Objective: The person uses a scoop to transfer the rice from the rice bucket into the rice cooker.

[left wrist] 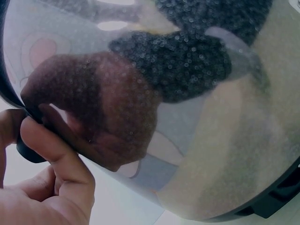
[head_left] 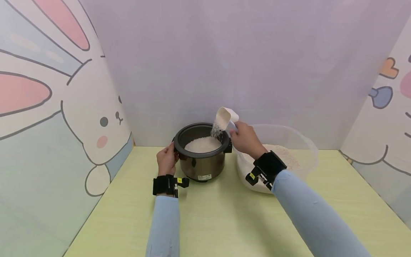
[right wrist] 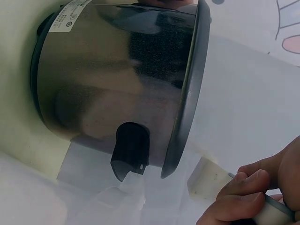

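A rice cooker [head_left: 202,166] with a dark rim and shiny metallic body stands at the middle of the table, white rice [head_left: 203,144] inside it. My left hand [head_left: 166,159] grips its black side handle [left wrist: 29,149], thumb and fingers pinching it in the left wrist view. Above the right part of the rim, my right hand [head_left: 247,140] holds a white measuring scoop [head_left: 226,117] by its handle. The scoop is tilted, and grains spill from it into the cooker. In the right wrist view curled fingers [right wrist: 243,199] wrap the scoop's handle.
Right of the cooker stands a large translucent tub [head_left: 308,150] containing more rice [head_left: 280,155]; my right forearm passes over its front. The cooker's other black handle [right wrist: 131,147] points toward the tub. A pale curtain [head_left: 205,64] hangs behind, and printed panels flank the yellow-green table [head_left: 205,221].
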{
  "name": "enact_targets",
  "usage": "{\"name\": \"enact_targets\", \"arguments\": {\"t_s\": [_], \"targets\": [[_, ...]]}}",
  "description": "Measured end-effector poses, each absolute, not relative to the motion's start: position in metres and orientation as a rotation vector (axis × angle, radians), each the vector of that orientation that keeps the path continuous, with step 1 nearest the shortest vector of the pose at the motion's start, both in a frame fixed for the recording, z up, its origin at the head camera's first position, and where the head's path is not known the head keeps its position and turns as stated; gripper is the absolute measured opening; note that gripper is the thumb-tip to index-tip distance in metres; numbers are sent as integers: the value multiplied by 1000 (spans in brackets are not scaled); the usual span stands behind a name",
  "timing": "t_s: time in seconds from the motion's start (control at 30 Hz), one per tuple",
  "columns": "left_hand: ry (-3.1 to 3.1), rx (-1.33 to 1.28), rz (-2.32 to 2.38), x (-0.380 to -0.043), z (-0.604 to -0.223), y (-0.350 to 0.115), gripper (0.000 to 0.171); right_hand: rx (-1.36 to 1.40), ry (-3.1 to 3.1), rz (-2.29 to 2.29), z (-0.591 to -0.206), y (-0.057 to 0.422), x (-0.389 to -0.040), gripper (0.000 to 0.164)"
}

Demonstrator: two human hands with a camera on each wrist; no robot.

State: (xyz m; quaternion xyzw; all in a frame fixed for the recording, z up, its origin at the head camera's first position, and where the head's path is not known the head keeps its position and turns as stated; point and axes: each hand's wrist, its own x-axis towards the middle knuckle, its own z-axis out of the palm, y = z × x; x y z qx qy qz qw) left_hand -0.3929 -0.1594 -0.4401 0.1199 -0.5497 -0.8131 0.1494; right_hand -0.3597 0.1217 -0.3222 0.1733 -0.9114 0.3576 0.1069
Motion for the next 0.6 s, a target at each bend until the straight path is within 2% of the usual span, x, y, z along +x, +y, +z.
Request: {"name": "enact_targets", "arguments": {"t_s": [0.6], "targets": [[-1580,345,-2334,-392,-439,-159,27,601,-2649,968,-331,105,-356,33]]}}
